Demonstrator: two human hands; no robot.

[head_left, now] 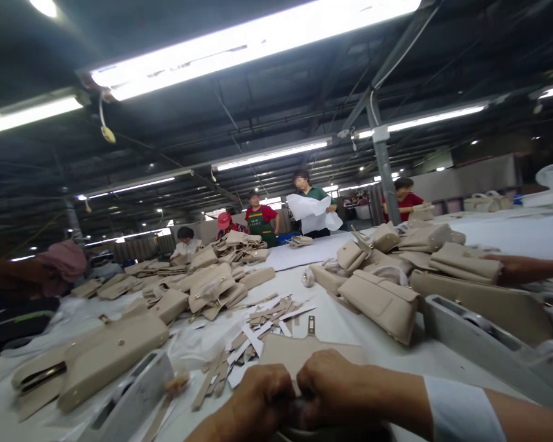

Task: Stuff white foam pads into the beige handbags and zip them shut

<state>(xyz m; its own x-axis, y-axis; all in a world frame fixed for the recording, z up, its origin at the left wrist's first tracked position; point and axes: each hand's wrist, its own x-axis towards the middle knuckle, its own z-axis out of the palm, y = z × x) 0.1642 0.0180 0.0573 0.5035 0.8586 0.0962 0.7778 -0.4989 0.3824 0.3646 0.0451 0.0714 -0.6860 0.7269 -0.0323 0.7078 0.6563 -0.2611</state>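
My left hand (pixel 263 396) and my right hand (pixel 332 383) sit side by side at the bottom edge, both curled into fists. They press on a flat beige leather piece (pixel 304 351) lying on the white table (pixel 350 319). What the fingers grip underneath is hidden. A small metal clasp (pixel 311 324) lies just beyond the piece. Loose beige strips and white paper slips (pixel 262 322) are scattered ahead of my left hand.
Beige handbags are piled left (pixel 115 356), centre (pixel 212 285) and right (pixel 382 304). Grey tape dispensers stand at left (pixel 129 399) and right (pixel 488 337). Another person's hand (pixel 516 267) reaches in from the right. Several workers (pixel 260 221) stand at the far end.
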